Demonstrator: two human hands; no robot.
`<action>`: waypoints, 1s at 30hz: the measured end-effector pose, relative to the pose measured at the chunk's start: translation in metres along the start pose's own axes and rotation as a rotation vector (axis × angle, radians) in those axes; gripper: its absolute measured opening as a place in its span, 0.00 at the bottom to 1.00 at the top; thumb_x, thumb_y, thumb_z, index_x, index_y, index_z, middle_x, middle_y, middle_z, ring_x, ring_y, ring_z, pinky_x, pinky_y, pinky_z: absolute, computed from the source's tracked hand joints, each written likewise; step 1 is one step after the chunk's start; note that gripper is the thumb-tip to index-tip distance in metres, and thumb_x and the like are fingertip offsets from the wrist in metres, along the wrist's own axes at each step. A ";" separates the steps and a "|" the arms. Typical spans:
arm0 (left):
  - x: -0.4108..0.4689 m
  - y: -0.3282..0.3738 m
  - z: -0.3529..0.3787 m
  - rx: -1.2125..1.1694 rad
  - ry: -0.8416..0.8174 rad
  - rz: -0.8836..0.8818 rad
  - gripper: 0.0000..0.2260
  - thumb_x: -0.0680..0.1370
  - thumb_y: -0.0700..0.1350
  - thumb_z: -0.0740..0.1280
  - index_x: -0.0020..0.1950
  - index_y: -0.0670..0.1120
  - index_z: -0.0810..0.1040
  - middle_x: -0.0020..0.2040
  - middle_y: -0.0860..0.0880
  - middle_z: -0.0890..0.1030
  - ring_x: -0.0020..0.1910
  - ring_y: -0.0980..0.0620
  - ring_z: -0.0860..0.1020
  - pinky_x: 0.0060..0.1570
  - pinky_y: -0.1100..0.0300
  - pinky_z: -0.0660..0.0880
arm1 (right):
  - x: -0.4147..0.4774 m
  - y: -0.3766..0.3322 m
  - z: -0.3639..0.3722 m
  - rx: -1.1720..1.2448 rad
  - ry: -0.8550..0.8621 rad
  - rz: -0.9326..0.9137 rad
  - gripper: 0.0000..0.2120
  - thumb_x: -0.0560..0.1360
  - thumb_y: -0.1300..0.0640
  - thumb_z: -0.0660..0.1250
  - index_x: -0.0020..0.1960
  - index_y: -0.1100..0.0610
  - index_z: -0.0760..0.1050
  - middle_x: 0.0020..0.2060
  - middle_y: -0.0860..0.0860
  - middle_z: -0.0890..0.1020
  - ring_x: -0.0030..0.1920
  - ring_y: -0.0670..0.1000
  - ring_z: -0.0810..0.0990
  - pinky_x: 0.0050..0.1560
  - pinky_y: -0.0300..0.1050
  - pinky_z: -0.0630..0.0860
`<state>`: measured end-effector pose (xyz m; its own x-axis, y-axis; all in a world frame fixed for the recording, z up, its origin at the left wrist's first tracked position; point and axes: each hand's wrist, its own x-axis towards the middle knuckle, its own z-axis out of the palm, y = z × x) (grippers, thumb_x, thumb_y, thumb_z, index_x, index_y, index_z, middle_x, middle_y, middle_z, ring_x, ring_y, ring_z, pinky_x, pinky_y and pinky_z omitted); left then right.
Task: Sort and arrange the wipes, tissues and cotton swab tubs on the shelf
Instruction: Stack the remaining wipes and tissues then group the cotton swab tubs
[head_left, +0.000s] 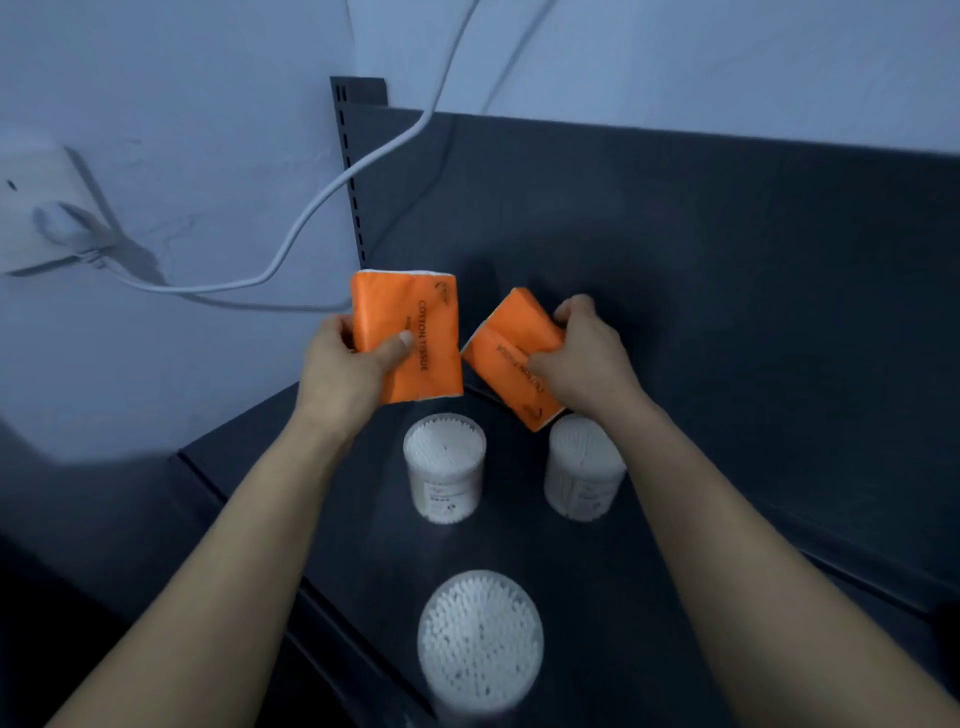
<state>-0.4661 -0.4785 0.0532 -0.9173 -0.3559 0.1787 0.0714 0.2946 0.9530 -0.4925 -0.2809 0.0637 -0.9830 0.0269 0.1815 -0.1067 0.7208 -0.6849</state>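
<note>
Left hand (343, 364) grips orange tissue pack (410, 332), upright, black "COTTON TISSUE" print, white paper showing at ends. Right hand (587, 364) grips second orange pack (511, 358), tilted, just beside first. Both held above dark shelf (727, 364). Three clear cotton swab tubs (444, 465) (584, 467) (480, 642) stand below, white tips packed tight.

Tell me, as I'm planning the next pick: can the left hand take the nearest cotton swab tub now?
Probably not yet: the left hand grips a tissue pack. The nearest tub has nothing over or around it; once that pack is down, the way looks free.
</note>
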 end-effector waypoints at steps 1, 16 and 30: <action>-0.011 0.008 0.001 -0.010 -0.004 0.028 0.17 0.74 0.49 0.70 0.58 0.43 0.71 0.48 0.52 0.78 0.41 0.59 0.76 0.34 0.67 0.70 | -0.007 0.001 -0.011 0.034 0.023 -0.007 0.25 0.71 0.60 0.66 0.66 0.59 0.63 0.54 0.55 0.75 0.53 0.56 0.77 0.53 0.54 0.77; -0.159 0.074 0.044 -0.171 -0.125 0.113 0.20 0.74 0.59 0.65 0.58 0.46 0.72 0.52 0.52 0.80 0.50 0.54 0.80 0.46 0.58 0.75 | -0.135 0.041 -0.128 0.303 0.328 0.076 0.10 0.75 0.54 0.64 0.53 0.56 0.67 0.39 0.44 0.71 0.36 0.42 0.72 0.33 0.37 0.69; -0.303 0.109 0.163 -0.381 -0.775 0.138 0.13 0.75 0.55 0.66 0.52 0.48 0.73 0.51 0.50 0.81 0.48 0.54 0.80 0.47 0.57 0.76 | -0.351 0.109 -0.244 0.036 0.782 0.473 0.16 0.71 0.56 0.69 0.57 0.57 0.72 0.48 0.51 0.80 0.48 0.52 0.79 0.50 0.48 0.76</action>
<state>-0.2445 -0.1945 0.0631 -0.8892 0.4049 0.2133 0.2003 -0.0747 0.9769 -0.1222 -0.0433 0.0975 -0.5457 0.7848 0.2937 0.2638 0.4936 -0.8287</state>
